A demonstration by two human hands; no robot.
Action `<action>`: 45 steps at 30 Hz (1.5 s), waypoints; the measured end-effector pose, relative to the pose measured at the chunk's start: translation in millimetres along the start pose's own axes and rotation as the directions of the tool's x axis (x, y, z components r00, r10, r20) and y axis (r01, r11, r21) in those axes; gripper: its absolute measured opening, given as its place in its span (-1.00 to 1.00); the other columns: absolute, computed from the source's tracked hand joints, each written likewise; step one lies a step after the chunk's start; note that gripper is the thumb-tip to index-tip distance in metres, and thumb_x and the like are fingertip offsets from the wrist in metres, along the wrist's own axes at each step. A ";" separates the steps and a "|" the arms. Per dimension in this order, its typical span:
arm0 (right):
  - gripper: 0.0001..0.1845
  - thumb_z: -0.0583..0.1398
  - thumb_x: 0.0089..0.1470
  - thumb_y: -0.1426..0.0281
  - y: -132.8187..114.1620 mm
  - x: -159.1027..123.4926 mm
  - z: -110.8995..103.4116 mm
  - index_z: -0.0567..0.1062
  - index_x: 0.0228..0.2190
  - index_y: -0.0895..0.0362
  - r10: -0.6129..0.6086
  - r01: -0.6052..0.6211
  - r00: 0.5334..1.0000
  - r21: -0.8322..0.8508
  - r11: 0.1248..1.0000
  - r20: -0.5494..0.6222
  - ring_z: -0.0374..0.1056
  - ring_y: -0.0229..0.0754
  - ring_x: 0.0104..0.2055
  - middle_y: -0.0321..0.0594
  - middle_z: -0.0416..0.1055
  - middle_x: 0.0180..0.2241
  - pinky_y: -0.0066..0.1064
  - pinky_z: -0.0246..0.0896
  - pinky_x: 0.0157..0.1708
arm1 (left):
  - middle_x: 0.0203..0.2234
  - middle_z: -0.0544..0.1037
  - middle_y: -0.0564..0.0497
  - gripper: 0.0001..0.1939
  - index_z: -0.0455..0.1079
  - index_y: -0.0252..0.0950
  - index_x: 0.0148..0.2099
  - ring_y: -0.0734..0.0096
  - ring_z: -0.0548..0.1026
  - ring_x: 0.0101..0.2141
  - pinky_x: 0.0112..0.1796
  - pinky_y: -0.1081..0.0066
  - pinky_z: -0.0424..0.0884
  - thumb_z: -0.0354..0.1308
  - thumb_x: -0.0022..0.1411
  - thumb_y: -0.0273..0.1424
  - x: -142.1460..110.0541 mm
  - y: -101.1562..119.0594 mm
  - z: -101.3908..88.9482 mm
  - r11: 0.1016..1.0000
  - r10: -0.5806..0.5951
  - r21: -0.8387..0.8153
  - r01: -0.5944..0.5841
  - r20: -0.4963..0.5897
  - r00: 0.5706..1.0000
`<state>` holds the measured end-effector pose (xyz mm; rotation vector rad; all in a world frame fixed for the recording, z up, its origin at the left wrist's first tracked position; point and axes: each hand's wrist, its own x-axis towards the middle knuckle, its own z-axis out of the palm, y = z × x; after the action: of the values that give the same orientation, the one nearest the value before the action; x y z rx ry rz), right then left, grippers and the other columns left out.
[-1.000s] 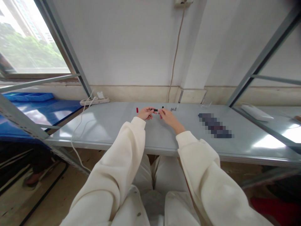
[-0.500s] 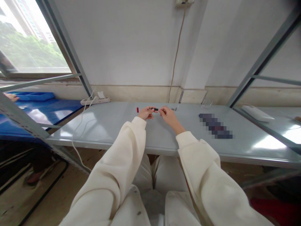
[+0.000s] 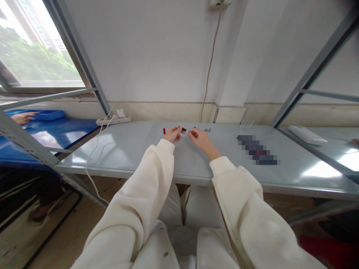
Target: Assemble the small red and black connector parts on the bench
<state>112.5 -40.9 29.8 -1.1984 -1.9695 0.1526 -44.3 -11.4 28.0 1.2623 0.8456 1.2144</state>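
Note:
My left hand (image 3: 174, 134) pinches a small black piece (image 3: 183, 129) between its fingertips, just above the grey metal table top (image 3: 126, 149). My right hand (image 3: 199, 139) is close beside it, its fingers closed on a tiny red piece (image 3: 194, 134). A small dark item (image 3: 194, 127) stands just beyond those fingers. To the left of my hands lies a short red stick (image 3: 164, 130). Several small metal parts (image 3: 208, 129) sit a little to the right. The hands are apart, with a narrow gap between them.
A pixelated dark strip (image 3: 257, 149) lies on the table to the right. A power strip (image 3: 113, 120) and white cable sit at the back left. A co-worker's hand (image 3: 24, 118) shows over a blue surface (image 3: 64, 127) at the left.
My right hand has shifted slightly left, toward my left hand. The co-worker's hand has reached further into view at the left.

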 end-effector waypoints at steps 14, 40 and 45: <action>-0.69 0.07 0.01 0.28 3.3 0.5 1.5 0.45 -0.26 0.18 -0.059 0.060 0.996 0.010 0.998 -0.061 0.18 -0.32 -0.53 -0.21 0.39 -0.44 -0.46 0.12 -0.40 | -0.59 0.40 0.11 -0.57 0.28 -0.36 -0.39 0.75 0.20 -0.75 -0.75 0.58 -0.04 0.30 -0.25 -0.19 1.9 -3.7 -1.4 0.999 0.049 -0.027 -0.047 0.098 0.994; -0.87 0.13 -0.13 0.47 11.1 -6.6 -29.9 0.47 -0.47 0.23 0.289 -0.230 0.911 -0.221 0.948 0.292 0.30 -0.28 -0.43 -0.16 0.44 -0.47 -0.51 0.12 -0.42 | -0.55 0.44 0.04 -0.86 0.32 -0.32 -0.45 0.57 0.34 -0.55 -0.45 0.52 0.25 0.20 -0.11 -0.40 1.2 -14.0 17.6 0.731 0.275 0.661 -0.169 -0.058 0.960; -0.84 0.15 -0.12 0.42 25.1 -6.9 -29.4 0.49 -0.44 0.21 0.405 -0.309 0.893 -0.385 0.870 0.196 0.34 -0.20 -0.34 -0.10 0.45 -0.38 -0.47 0.14 -0.37 | -0.50 0.47 -0.01 -0.87 0.37 -0.32 -0.41 0.41 0.40 -0.44 -0.34 0.43 0.26 0.15 -0.05 -0.37 4.5 -27.8 38.5 0.568 0.230 0.800 -0.191 0.068 0.971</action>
<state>151.6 -41.3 33.5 -1.8642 -2.0386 0.1740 -1.0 -13.0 8.0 2.1351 1.4013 1.0524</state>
